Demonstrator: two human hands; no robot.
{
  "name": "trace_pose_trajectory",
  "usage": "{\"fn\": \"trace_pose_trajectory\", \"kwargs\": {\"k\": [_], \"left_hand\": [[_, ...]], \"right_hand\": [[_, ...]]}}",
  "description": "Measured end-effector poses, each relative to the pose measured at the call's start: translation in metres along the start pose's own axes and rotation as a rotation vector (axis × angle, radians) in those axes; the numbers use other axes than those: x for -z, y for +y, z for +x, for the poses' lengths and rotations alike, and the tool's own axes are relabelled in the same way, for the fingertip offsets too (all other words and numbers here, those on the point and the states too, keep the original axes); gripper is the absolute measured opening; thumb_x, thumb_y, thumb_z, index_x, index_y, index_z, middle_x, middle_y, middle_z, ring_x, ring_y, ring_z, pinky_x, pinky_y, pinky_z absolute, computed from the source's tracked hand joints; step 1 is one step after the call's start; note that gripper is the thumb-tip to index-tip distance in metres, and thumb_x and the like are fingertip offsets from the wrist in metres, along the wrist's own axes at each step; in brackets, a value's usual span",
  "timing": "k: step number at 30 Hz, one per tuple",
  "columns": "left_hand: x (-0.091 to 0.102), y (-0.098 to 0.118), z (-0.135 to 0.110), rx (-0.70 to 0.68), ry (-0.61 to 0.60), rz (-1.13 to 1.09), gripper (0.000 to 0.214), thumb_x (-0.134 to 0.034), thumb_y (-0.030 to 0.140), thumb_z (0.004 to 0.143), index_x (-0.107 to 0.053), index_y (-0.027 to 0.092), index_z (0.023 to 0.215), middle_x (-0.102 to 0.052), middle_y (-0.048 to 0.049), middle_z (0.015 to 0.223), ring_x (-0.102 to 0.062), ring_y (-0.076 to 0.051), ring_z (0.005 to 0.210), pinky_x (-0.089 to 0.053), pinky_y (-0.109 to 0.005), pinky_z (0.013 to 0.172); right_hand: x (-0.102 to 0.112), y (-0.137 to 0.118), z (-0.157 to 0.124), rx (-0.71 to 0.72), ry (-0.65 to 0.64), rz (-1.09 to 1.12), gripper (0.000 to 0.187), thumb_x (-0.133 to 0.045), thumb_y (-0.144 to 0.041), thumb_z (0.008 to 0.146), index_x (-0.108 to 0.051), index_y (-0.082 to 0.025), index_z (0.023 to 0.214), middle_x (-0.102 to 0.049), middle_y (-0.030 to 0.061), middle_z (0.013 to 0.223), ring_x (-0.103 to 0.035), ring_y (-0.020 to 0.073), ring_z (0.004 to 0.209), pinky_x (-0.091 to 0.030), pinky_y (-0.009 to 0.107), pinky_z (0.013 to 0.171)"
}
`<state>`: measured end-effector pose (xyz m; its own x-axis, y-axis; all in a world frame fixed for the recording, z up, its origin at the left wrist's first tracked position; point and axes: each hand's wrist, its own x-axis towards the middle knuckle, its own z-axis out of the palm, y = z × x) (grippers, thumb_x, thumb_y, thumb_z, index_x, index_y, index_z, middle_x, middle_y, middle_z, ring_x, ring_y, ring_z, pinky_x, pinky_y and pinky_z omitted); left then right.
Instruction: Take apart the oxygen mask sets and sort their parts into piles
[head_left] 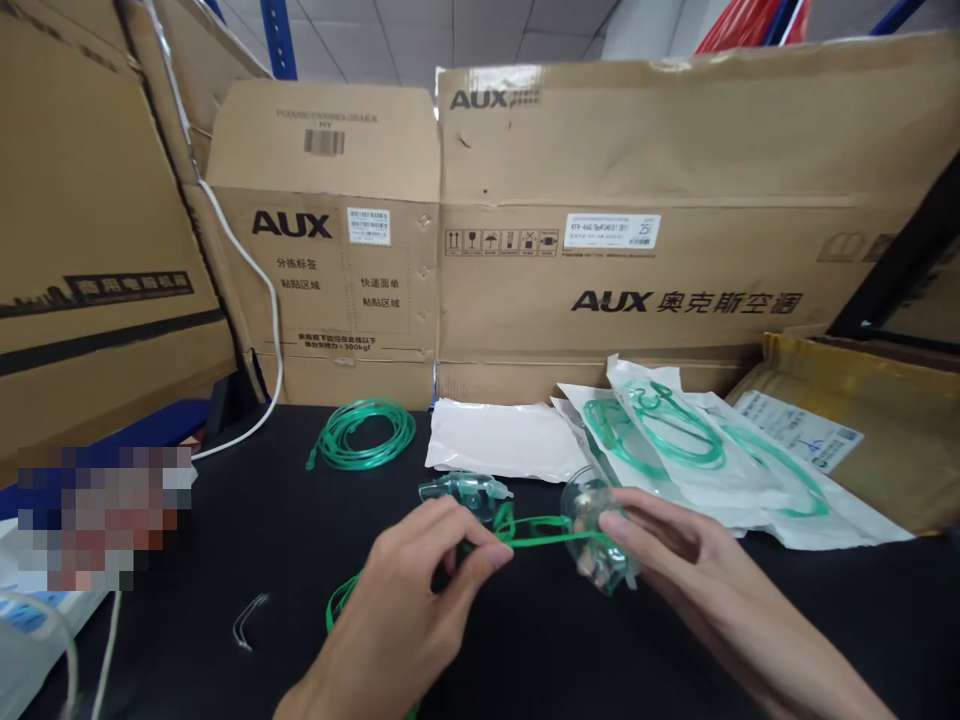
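Between the thumb and fingers of my left hand [427,575] a green elastic strap [551,538] is pinched and drawn out to the right. My right hand [667,540] grips a clear oxygen mask [596,560], to which the strap runs. Just beyond my left hand lies a clear plastic nebulizer cup [466,488], partly hidden by the fingers. More green strap [341,600] shows to the left of my left wrist. A coil of green tubing [365,434] rests farther back on the black table.
White packets with green tubing [675,440] lie at the back right, beside a brown package [847,420]. A white packet [506,440] sits at centre back. Cardboard boxes [675,170] wall the rear. A thin wire tie [244,622] and white cable [274,330] are at left.
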<state>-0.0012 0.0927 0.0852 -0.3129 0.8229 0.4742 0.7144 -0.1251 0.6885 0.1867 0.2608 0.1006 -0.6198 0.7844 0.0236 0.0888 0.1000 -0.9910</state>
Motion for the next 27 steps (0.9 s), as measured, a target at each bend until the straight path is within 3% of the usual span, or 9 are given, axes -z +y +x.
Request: {"fn": "trace_pose_trajectory", "kwargs": {"k": [3, 5, 9, 12, 18, 23, 27], "left_hand": [[0.013, -0.006, 0.003, 0.04, 0.099, 0.026, 0.026, -0.055, 0.032, 0.103, -0.064, 0.022, 0.081, -0.055, 0.0031, 0.072, -0.049, -0.013, 0.065, -0.039, -0.024, 0.063], [0.018, -0.009, 0.005, 0.075, 0.161, 0.008, 0.025, -0.056, 0.034, 0.102, -0.066, 0.022, 0.083, -0.059, 0.0024, 0.076, -0.053, -0.013, 0.07, -0.041, -0.024, 0.065], [0.012, -0.004, 0.003, -0.023, 0.189, -0.063, 0.014, -0.062, 0.029, 0.1, -0.076, 0.027, 0.101, -0.068, 0.0013, 0.091, -0.062, -0.013, 0.08, -0.047, -0.022, 0.073], [-0.002, 0.003, 0.0, -0.095, 0.142, -0.08, 0.021, -0.065, 0.023, 0.098, -0.076, 0.028, 0.115, -0.069, 0.0009, 0.091, -0.065, -0.013, 0.079, -0.049, -0.021, 0.069], [-0.017, 0.005, -0.003, -0.107, 0.105, -0.053, 0.01, -0.068, 0.02, 0.096, -0.077, 0.021, 0.099, -0.067, 0.0004, 0.087, -0.065, -0.012, 0.073, -0.05, -0.021, 0.066], [-0.014, 0.011, -0.004, -0.072, 0.074, -0.047, 0.011, -0.065, 0.02, 0.098, -0.074, 0.022, 0.091, -0.067, 0.0021, 0.086, -0.065, -0.011, 0.073, -0.049, -0.021, 0.069], [-0.008, 0.019, -0.006, -0.077, 0.094, -0.035, 0.013, -0.063, 0.02, 0.098, -0.074, 0.021, 0.09, -0.067, 0.0006, 0.085, -0.066, -0.012, 0.072, -0.051, -0.021, 0.068]], "right_hand": [[0.012, -0.002, -0.001, -0.051, 0.153, 0.029, 0.062, -0.087, -0.057, 0.07, -0.074, -0.021, 0.118, -0.075, 0.0117, 0.116, -0.068, 0.031, 0.111, -0.059, 0.028, 0.079], [0.011, -0.006, -0.004, -0.038, 0.167, 0.029, 0.06, -0.084, -0.058, 0.073, -0.074, -0.022, 0.119, -0.075, 0.0105, 0.118, -0.069, 0.0292, 0.111, -0.059, 0.026, 0.077], [-0.002, -0.013, -0.012, 0.068, -0.064, -0.056, 0.044, -0.085, -0.05, 0.076, -0.076, -0.024, 0.111, -0.078, 0.0048, 0.1, -0.072, 0.0237, 0.099, -0.057, 0.024, 0.081], [-0.014, -0.017, -0.019, 0.064, -0.206, -0.07, 0.037, -0.083, -0.043, 0.08, -0.075, -0.027, 0.113, -0.078, 0.0003, 0.093, -0.073, 0.0199, 0.089, -0.058, 0.022, 0.077], [-0.026, -0.024, -0.026, 0.03, -0.305, -0.019, 0.04, -0.087, -0.034, 0.077, -0.076, -0.031, 0.116, -0.08, -0.0012, 0.107, -0.075, 0.0203, 0.1, -0.06, 0.021, 0.087], [-0.015, -0.025, -0.024, 0.088, -0.139, -0.164, 0.041, -0.088, -0.046, 0.07, -0.081, -0.028, 0.106, -0.082, 0.003, 0.1, -0.078, 0.029, 0.095, -0.065, 0.028, 0.084], [0.009, -0.016, -0.02, 0.153, 0.19, -0.227, 0.035, -0.089, -0.051, 0.064, -0.083, -0.033, 0.093, -0.083, 0.0017, 0.095, -0.079, 0.0308, 0.094, -0.064, 0.021, 0.079]]}}
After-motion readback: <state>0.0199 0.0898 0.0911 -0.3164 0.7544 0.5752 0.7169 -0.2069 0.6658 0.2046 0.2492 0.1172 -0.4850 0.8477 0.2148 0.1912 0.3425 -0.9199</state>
